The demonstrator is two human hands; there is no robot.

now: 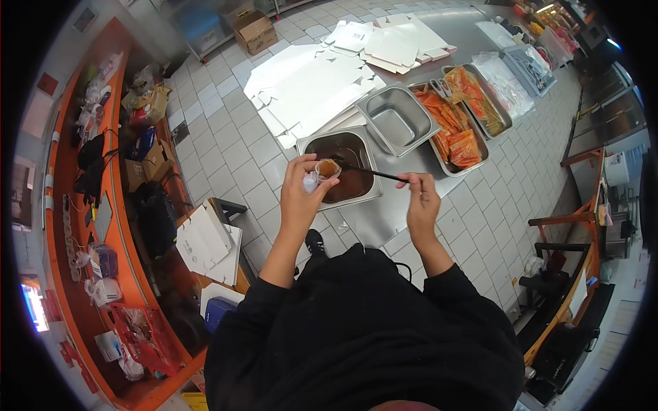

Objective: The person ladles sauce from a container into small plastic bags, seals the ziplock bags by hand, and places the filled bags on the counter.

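Above a steel pan (378,192) of brown sauce (356,183), the left hand (306,186) grips a clear plastic cup (328,170). The right hand (422,196) clasps a black-handled utensil (377,174).

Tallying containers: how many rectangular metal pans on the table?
4: brown-sauce pan, nearest; empty pan, beyond; first orange-food pan, right; second orange-food pan, farthest right. Nested ones may be hidden.

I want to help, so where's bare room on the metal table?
Bare steel shows at the near edge, between the brown-sauce pan and the nearer tray of kimchi-like food, though the right hand hangs there. More shows farther back, between white cartons and plastic bags. Cartons crowd the left.
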